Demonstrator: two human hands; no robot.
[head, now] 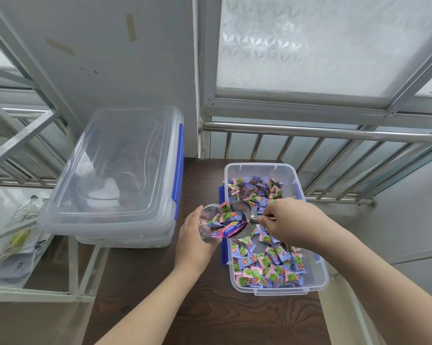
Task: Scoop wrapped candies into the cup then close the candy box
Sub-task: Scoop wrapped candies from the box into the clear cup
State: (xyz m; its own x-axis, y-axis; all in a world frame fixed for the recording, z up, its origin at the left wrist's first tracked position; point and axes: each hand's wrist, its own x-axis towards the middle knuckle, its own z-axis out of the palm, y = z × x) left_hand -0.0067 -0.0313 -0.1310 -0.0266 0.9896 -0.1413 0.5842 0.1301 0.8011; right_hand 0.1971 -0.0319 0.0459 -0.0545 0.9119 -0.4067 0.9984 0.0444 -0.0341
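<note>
Right hand [288, 220] clamped on scoop [239, 220] handle, left hand [193, 239] wrapped round cup [208, 224]. Risk: candies [267, 267] spilling past narrow rim onto bench [197, 307].

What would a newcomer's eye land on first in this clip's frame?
Most likely the open clear plastic box at right on the dark wooden table, full of pink, blue and green wrapped candies. Just above its left edge, the right hand tips a shiny metal scoop of candies into a clear cup held by the left hand. A large clear lidded container with blue latches sits at left.
</note>
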